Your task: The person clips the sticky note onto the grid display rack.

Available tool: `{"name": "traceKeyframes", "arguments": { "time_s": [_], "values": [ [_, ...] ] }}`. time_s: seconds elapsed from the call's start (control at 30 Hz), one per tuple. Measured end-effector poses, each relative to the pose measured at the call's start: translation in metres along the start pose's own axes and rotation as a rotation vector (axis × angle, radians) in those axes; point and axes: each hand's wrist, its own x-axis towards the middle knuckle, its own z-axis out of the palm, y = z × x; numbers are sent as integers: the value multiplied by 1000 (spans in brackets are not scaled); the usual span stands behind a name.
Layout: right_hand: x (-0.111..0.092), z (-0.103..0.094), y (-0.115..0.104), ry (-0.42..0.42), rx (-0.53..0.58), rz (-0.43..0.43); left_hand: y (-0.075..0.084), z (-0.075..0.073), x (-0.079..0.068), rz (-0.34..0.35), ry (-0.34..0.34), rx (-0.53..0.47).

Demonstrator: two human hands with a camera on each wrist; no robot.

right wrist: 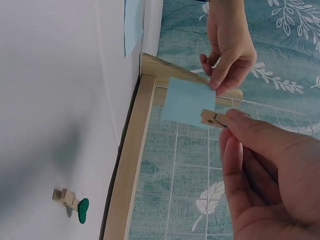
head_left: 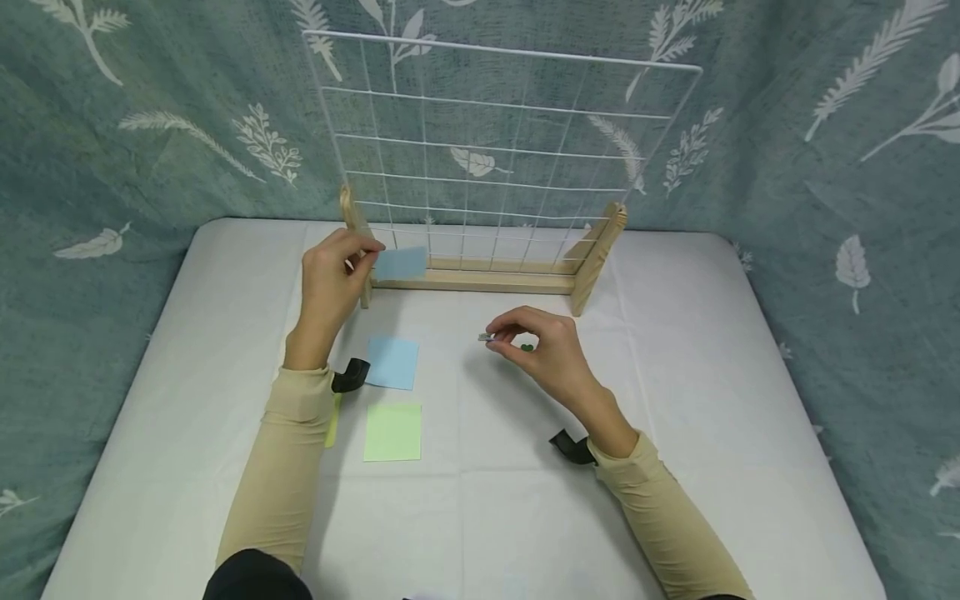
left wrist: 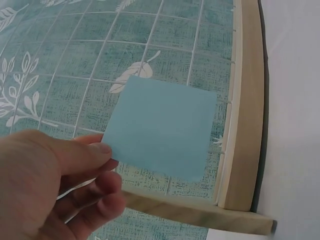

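My left hand (head_left: 327,279) pinches a light blue sticky note (left wrist: 162,127) by one edge between thumb and fingers. The note is in front of the lower left part of a white wire grid (head_left: 502,52) on a wooden stand (head_left: 480,282). Farther right, above the table, my right hand (head_left: 555,358) holds a small wooden clothespin (right wrist: 212,118) between thumb and index finger. In the right wrist view that clothespin overlaps a corner of the held note. Another clothespin with a green heart (right wrist: 83,210) lies on the table, partly hidden behind my right hand in the head view.
On the white tablecloth (head_left: 465,533) lie a second blue sticky note (head_left: 394,364) and a light green one (head_left: 393,433). A yellow-green note (head_left: 332,422) is mostly covered by my left sleeve (head_left: 273,467). A leaf-patterned green curtain (head_left: 787,167) hangs behind the grid.
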Motion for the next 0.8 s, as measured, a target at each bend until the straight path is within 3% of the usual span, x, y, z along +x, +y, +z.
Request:
{"name": "traceKeyframes", "arguments": {
  "time_s": [0.4, 0.8],
  "values": [
    [1, 9, -2, -13, -14, 32, 4, 14, 5, 38, 65, 38],
    [1, 13, -1, -9, -55, 9, 6, 26, 6, 4, 161, 33]
  ]
}}
